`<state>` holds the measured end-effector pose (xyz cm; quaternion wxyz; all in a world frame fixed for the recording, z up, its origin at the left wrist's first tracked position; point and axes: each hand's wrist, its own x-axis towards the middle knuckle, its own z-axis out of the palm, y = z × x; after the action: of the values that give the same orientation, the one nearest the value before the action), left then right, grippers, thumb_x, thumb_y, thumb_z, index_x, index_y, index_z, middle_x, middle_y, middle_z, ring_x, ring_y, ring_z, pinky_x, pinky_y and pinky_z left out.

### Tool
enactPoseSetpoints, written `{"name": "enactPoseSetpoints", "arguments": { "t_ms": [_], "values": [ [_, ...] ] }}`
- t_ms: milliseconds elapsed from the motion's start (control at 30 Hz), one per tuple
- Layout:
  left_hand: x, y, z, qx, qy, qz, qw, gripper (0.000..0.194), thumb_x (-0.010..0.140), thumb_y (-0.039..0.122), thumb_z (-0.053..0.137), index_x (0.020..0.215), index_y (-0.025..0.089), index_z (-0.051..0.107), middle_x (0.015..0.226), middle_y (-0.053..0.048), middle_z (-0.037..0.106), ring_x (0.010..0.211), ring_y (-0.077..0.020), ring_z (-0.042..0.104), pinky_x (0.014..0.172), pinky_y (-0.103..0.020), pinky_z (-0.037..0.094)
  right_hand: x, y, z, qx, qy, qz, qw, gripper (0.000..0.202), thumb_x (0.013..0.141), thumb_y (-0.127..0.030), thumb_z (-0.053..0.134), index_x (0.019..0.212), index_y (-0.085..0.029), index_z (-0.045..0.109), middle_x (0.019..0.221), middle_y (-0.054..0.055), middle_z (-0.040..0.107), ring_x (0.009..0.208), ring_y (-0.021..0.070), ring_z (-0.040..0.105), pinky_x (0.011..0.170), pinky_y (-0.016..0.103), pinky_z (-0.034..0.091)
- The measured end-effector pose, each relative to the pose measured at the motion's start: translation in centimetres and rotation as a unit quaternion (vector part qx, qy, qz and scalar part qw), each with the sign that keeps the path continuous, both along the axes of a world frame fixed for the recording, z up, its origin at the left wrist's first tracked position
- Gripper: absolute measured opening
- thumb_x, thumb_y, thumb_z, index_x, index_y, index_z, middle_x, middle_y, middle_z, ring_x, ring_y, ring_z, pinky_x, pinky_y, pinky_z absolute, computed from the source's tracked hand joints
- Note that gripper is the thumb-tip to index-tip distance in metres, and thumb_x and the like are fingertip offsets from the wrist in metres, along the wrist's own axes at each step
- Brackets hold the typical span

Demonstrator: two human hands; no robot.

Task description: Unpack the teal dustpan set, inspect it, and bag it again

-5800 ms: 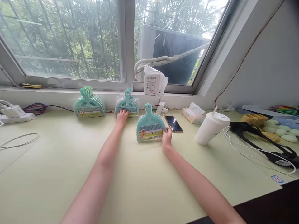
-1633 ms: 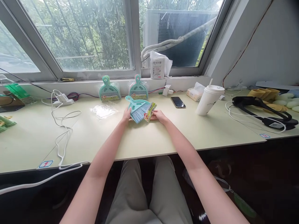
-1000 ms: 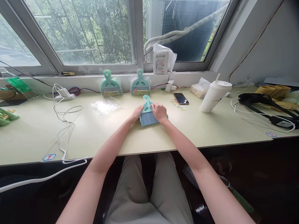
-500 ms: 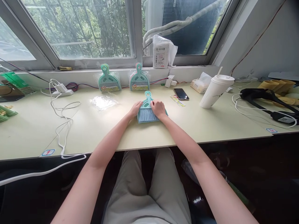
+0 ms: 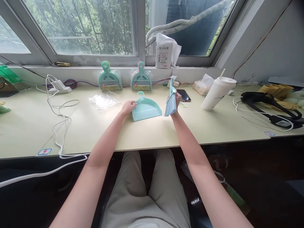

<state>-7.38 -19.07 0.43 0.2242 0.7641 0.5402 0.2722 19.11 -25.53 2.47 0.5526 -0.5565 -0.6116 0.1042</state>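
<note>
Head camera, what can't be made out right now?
In the head view:
Left hand: most fingers hidden by the dustpan.
Right hand: fingers mostly behind the brush.
Phone: left end behind the right hand.
Green thing: cut off by the left edge.
White cup: lettering too small to read.

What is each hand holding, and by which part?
Left hand: the dustpan, by its left side edge. Right hand: the brush; its exact grip point is hidden behind the brush.

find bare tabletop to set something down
Bare pale green tabletop: left, between white cable and left forearm; middle, between left and right forearm, in front of mint plastic dustpan; right, in front of white lidded cup. Crowded: back edge, wrapped mint dustpan sets; right end, black straps.
</note>
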Motion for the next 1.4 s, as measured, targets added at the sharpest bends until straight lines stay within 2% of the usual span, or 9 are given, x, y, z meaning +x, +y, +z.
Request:
{"name": "enactPoseSetpoints", "arguments": {
  "t_ms": [67, 167, 333, 467, 700, 867, 1000, 1233, 1400],
  "values": [
    [-1.2, 0.4, 0.1, 0.0, 0.038, 0.021, 0.999, 0.035, 0.085, 0.037, 0.047, 0.103, 0.021, 0.072, 0.101, -0.005, 0.072, 0.092, -0.0226, 0.062, 0.076, -0.028, 0.043, 1.4, -0.4, 0.3, 0.017, -0.044, -0.146, 0.988, 0.057, 0.1, -0.041, 0.015, 0.066, -0.022, 0.055, 0.063, 0.006, 0.054, 0.064, 0.0205, 0.052, 0.069, 0.033, 0.04],
    [-2.4, 0.6, 0.5, 0.005, 0.101, 0.076, 0.992, 0.036, 0.084, 0.035, 0.049, 0.109, 0.024, 0.072, 0.112, -0.006, 0.071, 0.102, -0.0248, 0.062, 0.081, -0.03, 0.044, 2.3, -0.8, -0.1, -0.013, -0.134, -0.238, 0.962, 0.048, 0.099, -0.032, 0.026, 0.071, -0.017, 0.061, 0.073, 0.011, 0.063, 0.071, 0.0221, 0.058, 0.074, 0.034, 0.042],
    [-2.8, 0.7, 0.4, 0.019, 0.106, 0.108, 0.988, 0.034, 0.084, 0.034, 0.05, 0.109, 0.025, 0.072, 0.116, -0.007, 0.071, 0.109, -0.0278, 0.06, 0.085, -0.033, 0.045, 1.7, -0.3, -1.4, -0.124, -0.276, -0.19, 0.934, 0.039, 0.098, -0.023, 0.033, 0.087, -0.01, 0.068, 0.095, 0.019, 0.069, 0.092, 0.026, 0.062, 0.083, 0.033, 0.041],
    [-2.7, 0.9, 0.0, 0.047, 0.053, 0.121, 0.99, 0.025, 0.084, 0.03, 0.051, 0.095, 0.024, 0.073, 0.105, -0.009, 0.072, 0.104, -0.0299, 0.061, 0.084, -0.036, 0.045, 1.2, -0.4, -1.6, -0.182, -0.306, -0.157, 0.921, 0.037, 0.097, -0.022, 0.035, 0.095, -0.01, 0.07, 0.105, 0.019, 0.068, 0.096, 0.026, 0.06, 0.081, 0.032, 0.041],
    [-3.7, 1.1, -0.2, 0.092, -0.026, 0.118, 0.988, 0.042, 0.074, 0.002, 0.042, 0.096, 0.025, 0.07, 0.1, -0.007, 0.068, 0.102, -0.0249, 0.057, 0.091, -0.039, 0.044, 1.0, -1.3, -0.6, -0.133, -0.252, -0.233, 0.93, 0.042, 0.098, -0.028, 0.032, 0.091, -0.014, 0.071, 0.098, 0.014, 0.07, 0.088, 0.0237, 0.06, 0.071, 0.031, 0.038],
    [-4.1, 0.9, 0.0, 0.11, -0.069, 0.144, 0.981, 0.059, 0.071, -0.004, 0.037, 0.118, 0.02, 0.062, 0.111, -0.01, 0.062, 0.089, -0.0197, 0.059, 0.088, -0.035, 0.046, 1.1, -1.3, -0.4, -0.125, -0.213, -0.262, 0.933, 0.042, 0.098, -0.03, 0.032, 0.091, -0.017, 0.071, 0.096, 0.013, 0.07, 0.087, 0.0234, 0.061, 0.069, 0.03, 0.037],
    [-4.1, 0.9, 0.0, 0.128, -0.09, 0.157, 0.975, 0.059, 0.072, -0.005, 0.036, 0.12, 0.02, 0.059, 0.106, -0.009, 0.063, 0.094, -0.02, 0.058, 0.089, -0.035, 0.047, 1.1, -1.3, -0.5, -0.14, -0.205, -0.267, 0.931, 0.04, 0.097, -0.031, 0.035, 0.089, -0.017, 0.072, 0.093, 0.013, 0.071, 0.087, 0.0245, 0.062, 0.07, 0.03, 0.038],
    [-3.9, 1.3, -0.1, 0.109, -0.087, 0.105, 0.985, 0.047, 0.076, 0.001, 0.046, 0.117, 0.015, 0.063, 0.105, -0.011, 0.067, 0.09, -0.0193, 0.062, 0.087, -0.035, 0.05, 0.7, -1.4, -0.4, -0.169, -0.223, -0.257, 0.925, 0.04, 0.096, -0.03, 0.036, 0.089, -0.018, 0.074, 0.094, 0.014, 0.072, 0.087, 0.0252, 0.063, 0.072, 0.031, 0.039],
    [-3.4, 1.5, -0.1, 0.094, -0.082, 0.012, 0.992, 0.035, 0.075, 0.004, 0.047, 0.094, 0.017, 0.074, 0.094, -0.008, 0.072, 0.088, -0.0183, 0.065, 0.09, -0.032, 0.049, 0.1, -1.1, -0.7, -0.216, -0.253, -0.225, 0.916, 0.034, 0.092, -0.031, 0.042, 0.09, -0.018, 0.073, 0.094, 0.015, 0.071, 0.091, 0.027, 0.062, 0.077, 0.035, 0.039]
  ]
}}
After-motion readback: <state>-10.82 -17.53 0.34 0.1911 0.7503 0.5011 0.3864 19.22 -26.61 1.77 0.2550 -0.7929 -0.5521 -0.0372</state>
